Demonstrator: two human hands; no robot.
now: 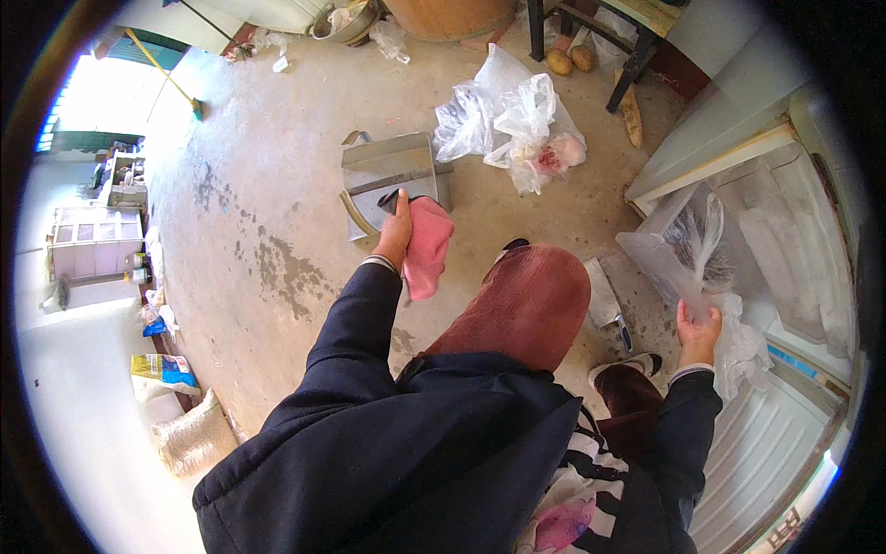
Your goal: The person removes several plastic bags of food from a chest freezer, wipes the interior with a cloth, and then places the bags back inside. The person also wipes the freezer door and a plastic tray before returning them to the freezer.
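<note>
My left hand (396, 235) is closed around a pink cloth (429, 242) with a dark edge poking out above the fingers. Below it on the concrete floor sits a metal pan (394, 156) with curved handles. At the right, my right hand (698, 331) grips the lower end of a clear, stiff plastic piece (654, 260), perhaps a drawer front. A crumpled clear plastic bag (740, 346) hangs beside that hand. Behind both is an open fridge or freezer compartment (782, 235) with pale, frosty-looking contents. A cleaver (603, 294) lies on the floor near my shoe.
Plastic bags (529, 104), one holding something reddish, lie on the floor ahead. Beyond are a dark-legged stool (626, 76), potatoes (559, 62) and a large brown tub (450, 17). A broom (163, 73) leans at far left; sacks (194, 433) line the left wall.
</note>
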